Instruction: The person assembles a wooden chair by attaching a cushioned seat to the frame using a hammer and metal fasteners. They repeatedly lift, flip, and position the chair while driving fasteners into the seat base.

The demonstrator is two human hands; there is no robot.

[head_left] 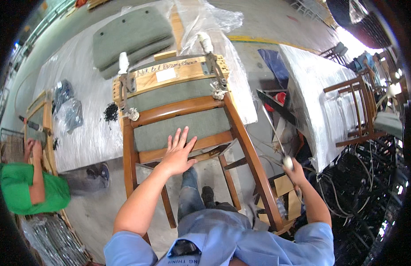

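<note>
A brown wooden chair frame (183, 111) with a grey-green padded panel (170, 129) lies in front of me, its legs toward my body. Spread-fingered, my left hand (176, 153) rests flat on the lower crossrail and the panel's edge. Off to the right of the chair, my right hand (295, 174) is closed round a tool with a pale rounded end (288, 163); its exact kind is unclear. Two metal toggle clamps, a left clamp (124, 88) and a right clamp (213, 64), stand at the chair's far end on a wooden jig (170, 73).
Grey-green padded panels (132, 37) are stacked on the plastic-covered table (88, 146). A plastic bag (68, 113) and black small parts (111, 112) lie at left. A co-worker in a green shirt (34, 188) works far left. Hoses (343, 213) loop at right beside a wrapped table (312, 106).
</note>
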